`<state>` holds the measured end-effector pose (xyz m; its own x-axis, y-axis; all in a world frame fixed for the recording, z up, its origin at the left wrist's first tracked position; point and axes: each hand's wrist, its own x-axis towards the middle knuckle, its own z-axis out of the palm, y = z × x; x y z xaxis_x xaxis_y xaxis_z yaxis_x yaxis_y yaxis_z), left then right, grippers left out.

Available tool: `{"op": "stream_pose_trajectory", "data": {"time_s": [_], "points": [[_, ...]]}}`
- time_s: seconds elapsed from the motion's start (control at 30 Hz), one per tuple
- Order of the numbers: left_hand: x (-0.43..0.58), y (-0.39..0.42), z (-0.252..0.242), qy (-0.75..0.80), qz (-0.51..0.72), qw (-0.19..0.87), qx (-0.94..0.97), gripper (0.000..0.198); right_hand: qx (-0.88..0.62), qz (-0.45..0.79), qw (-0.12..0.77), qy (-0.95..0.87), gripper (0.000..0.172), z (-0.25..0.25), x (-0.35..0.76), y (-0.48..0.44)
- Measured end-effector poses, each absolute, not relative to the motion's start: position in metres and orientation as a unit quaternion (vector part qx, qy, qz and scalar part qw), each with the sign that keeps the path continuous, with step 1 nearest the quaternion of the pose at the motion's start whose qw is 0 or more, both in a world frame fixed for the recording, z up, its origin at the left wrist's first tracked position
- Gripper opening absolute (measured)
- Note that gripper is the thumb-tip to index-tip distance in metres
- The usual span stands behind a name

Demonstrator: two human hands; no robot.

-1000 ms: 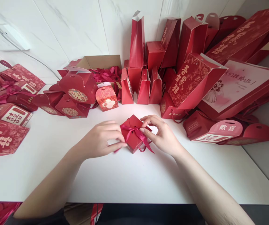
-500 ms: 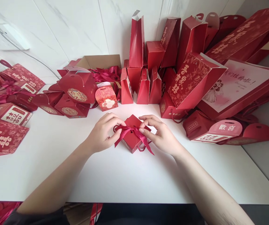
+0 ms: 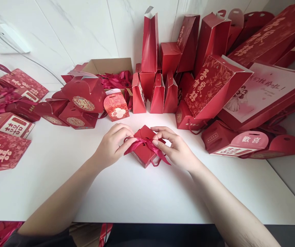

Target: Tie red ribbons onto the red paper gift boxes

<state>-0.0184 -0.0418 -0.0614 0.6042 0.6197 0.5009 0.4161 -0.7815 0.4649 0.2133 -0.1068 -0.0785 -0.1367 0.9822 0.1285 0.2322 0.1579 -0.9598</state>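
A small red gift box (image 3: 144, 155) sits on the white table, one corner toward me. Across its top runs a dark pink satin ribbon (image 3: 160, 153), gathered near the middle with a tail slanting down to the right. My left hand (image 3: 115, 142) pinches the ribbon's left part between thumb and fingers. Thumb and index finger of my right hand (image 3: 174, 145) are closed on the ribbon's right part, the hand lying against the box's right side. A twisted red cord (image 3: 157, 162) loops out at the box's lower right edge.
Upright red boxes (image 3: 151, 44) stand along the tiled wall. More boxes (image 3: 82, 97) cluster at the back left, beside a cardboard carton (image 3: 111, 65) of ribbons. Large red boxes (image 3: 214, 85) pile up on the right, and ribbon-tied boxes (image 3: 13, 125) lie far left.
My left thumb has moved up onto the ribbon, and the left tail is now drawn out sideways rather than hanging down. The right hand stays almost in place. The view has shifted slightly.
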Motion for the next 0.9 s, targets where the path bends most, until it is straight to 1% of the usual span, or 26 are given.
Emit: {"op": "stream_pose_trajectory", "data": {"time_s": [0.1, 0.17, 0.3, 0.47, 0.6, 0.67, 0.77, 0.9], "points": [[-0.016, -0.045, -0.06, 0.311, 0.324, 0.198, 0.871, 0.014, -0.482, 0.442, 0.437, -0.617, 0.021, -0.077, 0.212, -0.107], [-0.016, -0.045, -0.059, 0.327, 0.302, 0.209, 0.871, 0.016, -0.477, 0.448, 0.441, -0.614, 0.022, -0.077, 0.211, -0.108], [-0.017, -0.044, -0.059, 0.341, 0.264, 0.193, 0.881, 0.016, -0.47, 0.468, 0.439, -0.606, 0.027, -0.078, 0.21, -0.108], [-0.02, -0.042, -0.057, 0.336, 0.229, 0.198, 0.892, 0.019, -0.462, 0.45, 0.437, -0.628, 0.026, -0.082, 0.213, -0.105], [-0.021, -0.042, -0.055, 0.323, 0.215, 0.204, 0.899, 0.019, -0.449, 0.467, 0.448, -0.616, 0.027, -0.086, 0.215, -0.102], [-0.021, -0.044, -0.054, 0.329, 0.22, 0.209, 0.894, 0.016, -0.447, 0.473, 0.45, -0.612, 0.028, -0.087, 0.216, -0.101], [-0.019, -0.048, -0.052, 0.337, 0.259, 0.191, 0.885, 0.01, -0.448, 0.474, 0.443, -0.615, 0.03, -0.086, 0.217, -0.1], [-0.018, -0.052, -0.05, 0.28, 0.277, 0.132, 0.91, 0.018, -0.453, 0.459, 0.44, -0.624, 0.028, -0.085, 0.219, -0.101]]}}
